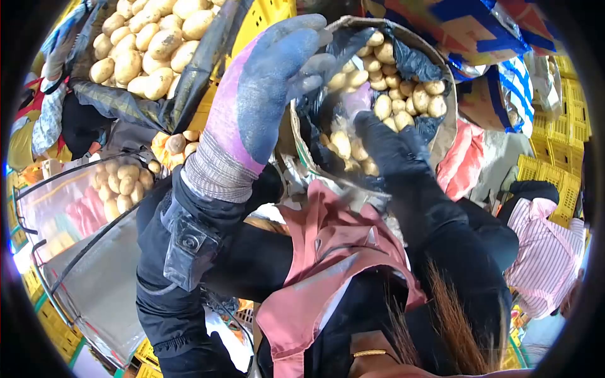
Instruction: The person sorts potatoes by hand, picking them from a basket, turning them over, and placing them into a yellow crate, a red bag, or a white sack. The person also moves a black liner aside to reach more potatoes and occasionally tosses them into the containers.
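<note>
My left hand (268,85), in a lilac glove with a blue-grey coated palm, is raised at the near left side of a round container (446,126). Its fingers are spread and curved, with nothing between them. The container is lined with black plastic and holds many small pale potatoes (403,101). My right hand (359,101) reaches down into it among the potatoes. Only a blurred lilac patch of that glove shows past the black sleeve, so its fingers cannot be made out.
A dark-lined crate of larger potatoes (148,47) stands at upper left. Below it, more potatoes (120,183) lie by a clear plastic sheet (94,252). Taped cartons (466,31) stand at upper right, near yellow crates (561,126). A person in a striped shirt (545,258) is at right, another sleeve (53,113) at left.
</note>
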Tool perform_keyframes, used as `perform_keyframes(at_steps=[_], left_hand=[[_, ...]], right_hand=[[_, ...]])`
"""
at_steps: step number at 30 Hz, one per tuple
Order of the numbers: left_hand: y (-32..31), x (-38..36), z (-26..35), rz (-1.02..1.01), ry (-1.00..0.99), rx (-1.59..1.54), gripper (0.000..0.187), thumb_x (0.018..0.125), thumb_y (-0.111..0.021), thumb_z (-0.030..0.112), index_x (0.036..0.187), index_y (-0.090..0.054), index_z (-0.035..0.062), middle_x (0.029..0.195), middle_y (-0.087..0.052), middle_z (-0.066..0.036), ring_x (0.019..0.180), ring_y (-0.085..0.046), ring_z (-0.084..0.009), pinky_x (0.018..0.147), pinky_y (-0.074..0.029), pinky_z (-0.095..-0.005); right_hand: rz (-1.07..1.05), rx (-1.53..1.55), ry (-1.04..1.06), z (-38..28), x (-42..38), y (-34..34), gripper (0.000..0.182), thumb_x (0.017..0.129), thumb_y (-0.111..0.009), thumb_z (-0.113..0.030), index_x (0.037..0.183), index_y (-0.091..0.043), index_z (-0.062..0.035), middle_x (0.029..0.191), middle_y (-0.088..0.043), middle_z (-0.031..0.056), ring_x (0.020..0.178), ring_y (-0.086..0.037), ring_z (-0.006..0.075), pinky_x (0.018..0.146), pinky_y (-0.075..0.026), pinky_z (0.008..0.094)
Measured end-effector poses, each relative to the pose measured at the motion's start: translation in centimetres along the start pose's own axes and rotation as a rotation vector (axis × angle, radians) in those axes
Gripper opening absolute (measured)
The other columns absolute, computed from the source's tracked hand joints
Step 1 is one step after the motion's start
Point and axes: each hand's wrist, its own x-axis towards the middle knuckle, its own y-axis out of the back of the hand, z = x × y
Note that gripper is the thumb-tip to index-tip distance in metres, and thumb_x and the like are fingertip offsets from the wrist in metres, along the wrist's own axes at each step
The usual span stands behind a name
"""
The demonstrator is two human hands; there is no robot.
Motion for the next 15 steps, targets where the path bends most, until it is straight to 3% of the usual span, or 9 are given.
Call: perform_keyframes(at_steps=[3,5,6,9,10,11,12,13,15], left_hand=[[-0.5,-0.2,-0.5,0.076,0.179,-0.038,0.047,0.099,-0.046,0.021,0.139,-0.042,-0.0018,0.135,-0.051,-0.015,0.124,-0.051,-0.0273,0.102,-0.041,-0.0350],[-0.3,-1.2,-2.3,0.086,0.118,0.108,0.049,0.099,-0.047,0.025,0.141,-0.041,0.0020,0.141,-0.045,-0.014,0.127,-0.048,-0.0276,0.103,-0.040,-0.0372],[-0.3,-1.8,-3.2,0.129,0.099,0.293,0.051,0.097,-0.049,0.029,0.142,-0.041,0.0054,0.143,-0.042,-0.013,0.127,-0.048,-0.0281,0.103,-0.041,-0.0381],[-2.5,-2.5,-3.0,0.382,0.540,-0.059,0.049,0.098,-0.052,0.036,0.141,-0.046,0.0138,0.142,-0.043,-0.012,0.120,-0.053,-0.0293,0.085,-0.054,-0.0367],[-2.5,-2.7,-3.0,0.265,0.588,-0.249,0.049,0.097,-0.053,0.038,0.139,-0.046,0.0137,0.137,-0.048,-0.011,0.114,-0.058,-0.0275,0.083,-0.055,-0.0358],[-1.9,-2.6,-3.2,0.141,0.631,-0.431,0.049,0.097,-0.055,0.039,0.138,-0.047,0.0136,0.132,-0.053,-0.010,0.107,-0.062,-0.0258,0.080,-0.055,-0.0348],[-0.5,-2.1,-4.2,-0.046,0.522,-0.472,0.053,0.094,-0.058,0.045,0.135,-0.047,0.0134,0.122,-0.059,-0.007,0.096,-0.066,-0.0221,0.079,-0.055,-0.0330],[-1.0,-2.3,-2.8,-0.037,0.407,-0.349,0.050,0.092,-0.062,0.038,0.132,-0.048,0.0127,0.120,-0.060,-0.008,0.097,-0.065,-0.0217,0.079,-0.054,-0.0314],[-3.0,-2.2,-1.6,0.137,0.224,-0.325,0.045,0.089,-0.064,0.028,0.129,-0.050,0.0125,0.115,-0.061,-0.009,0.098,-0.065,-0.0223,0.077,-0.053,-0.0301]], right_hand=[[-0.411,0.423,-0.022,0.5,-2.3,4.3,0.071,0.076,-0.074,-0.036,0.130,-0.045,-0.0010,0.123,-0.052,0.0209,0.107,-0.056,0.0337,0.088,-0.048,0.0394],[-0.763,0.770,-0.075,-2.0,-7.2,11.6,0.053,0.080,-0.074,-0.035,0.122,-0.058,-0.0063,0.114,-0.062,0.0118,0.097,-0.063,0.0241,0.076,-0.053,0.0355],[-0.881,0.755,-0.037,-3.4,-8.2,13.9,0.052,0.086,-0.069,-0.034,0.127,-0.052,-0.0073,0.116,-0.060,0.0101,0.096,-0.062,0.0202,0.078,-0.052,0.0331],[-1.277,1.025,0.162,-7.5,-10.9,20.8,0.051,0.094,-0.058,-0.041,0.133,-0.049,-0.0098,0.118,-0.059,0.0081,0.097,-0.061,0.0164,0.083,-0.051,0.0328],[-1.276,1.048,0.145,-8.0,-10.6,21.1,0.050,0.096,-0.054,-0.044,0.134,-0.050,-0.0104,0.122,-0.059,0.0087,0.100,-0.061,0.0176,0.087,-0.050,0.0338],[-0.944,0.792,0.268,-8.1,-10.1,20.8,0.040,0.099,-0.051,-0.035,0.129,-0.053,-0.0090,0.110,-0.063,0.0056,0.094,-0.062,0.0156,0.083,-0.051,0.0309],[-0.851,0.446,0.398,-6.7,-8.8,19.1,0.041,0.096,-0.054,-0.034,0.129,-0.053,-0.0088,0.112,-0.062,0.0059,0.094,-0.062,0.0178,0.085,-0.051,0.0317],[-0.729,0.100,0.523,-4.5,-6.6,16.2,0.042,0.094,-0.058,-0.033,0.128,-0.053,-0.0087,0.115,-0.061,0.0062,0.094,-0.061,0.0200,0.087,-0.051,0.0326],[-0.958,-0.055,0.556,3.0,-2.9,8.1,0.044,0.086,-0.067,-0.034,0.120,-0.059,-0.0089,0.120,-0.060,0.0090,0.103,-0.059,0.0238,0.095,-0.047,0.0349]])
